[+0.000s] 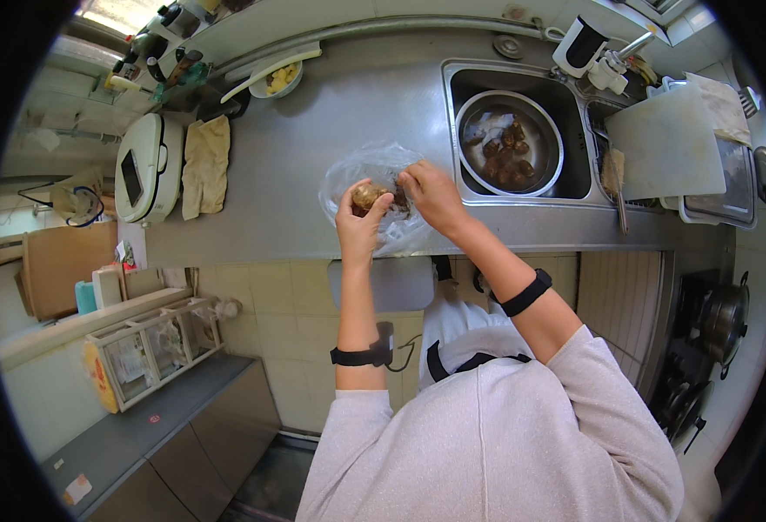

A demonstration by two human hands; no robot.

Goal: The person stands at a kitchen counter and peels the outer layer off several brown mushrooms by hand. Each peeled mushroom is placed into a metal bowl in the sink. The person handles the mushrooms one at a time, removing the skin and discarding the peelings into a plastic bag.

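Note:
My left hand (361,218) holds a brown, rough-skinned root vegetable (368,196), perhaps a taro, above a crumpled clear plastic bag (399,231) on the steel counter. Close by on the right, my right hand (427,196) has its fingertips pinched together over dark brown scraps (401,199) in the bag; whether they grip a piece cannot be told. In the sink to the right, a round steel basin (556,156) of water contains several brown roots (507,156) and a whitish, translucent piece.
A bowl (272,91) of yellow chunks stands at the counter's back left, with a long pale utensil across it. Farther left are a folded cloth (206,168) and a white rice cooker (141,169). Right of the sink stand a cutting board (666,143), a brush (614,173) and plastic containers.

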